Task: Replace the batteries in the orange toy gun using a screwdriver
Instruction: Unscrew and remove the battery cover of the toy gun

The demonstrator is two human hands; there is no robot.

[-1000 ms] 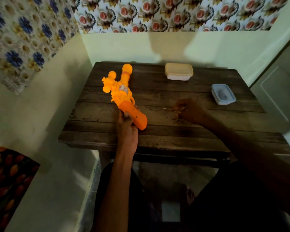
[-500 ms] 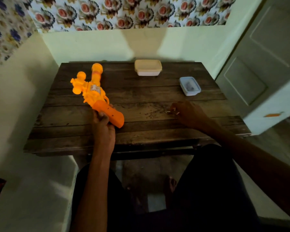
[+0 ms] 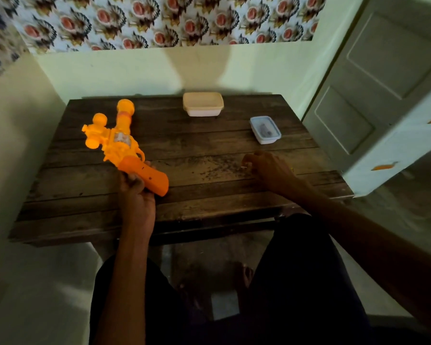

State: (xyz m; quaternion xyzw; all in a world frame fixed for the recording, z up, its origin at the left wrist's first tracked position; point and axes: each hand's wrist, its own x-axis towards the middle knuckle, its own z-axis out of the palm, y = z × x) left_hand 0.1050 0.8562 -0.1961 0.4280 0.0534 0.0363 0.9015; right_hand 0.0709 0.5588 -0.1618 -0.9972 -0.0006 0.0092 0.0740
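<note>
The orange toy gun (image 3: pixel 125 148) is bright, slightly see-through plastic that glows against the dark wooden table (image 3: pixel 209 155). It lies over the table's left part, its barrel pointing away toward the far edge and ending in a rounded knob, with a paler band just below that tip. Two more round knobs stick out from its left side, and a thin curved loop shows on the right of the body, above the handle. The handle is smooth, a deeper and more solid orange, with a few small dark dots along it. A pale sticker sits on the middle of the body; its print is too blurred to read. The left hand (image 3: pixel 135 192) grips the handle from below, fingers wrapped round it, and the butt end juts out to the right of the hand, above the near planks. The right hand (image 3: pixel 269 170) rests on the table well apart from the gun, fingers curled downward; a tiny pale glint shows at its fingertips, and whether they pinch it cannot be told. Farther back stand a cream lidded box (image 3: pixel 202 104) and a small clear box (image 3: pixel 265 129) with dim contents.
</note>
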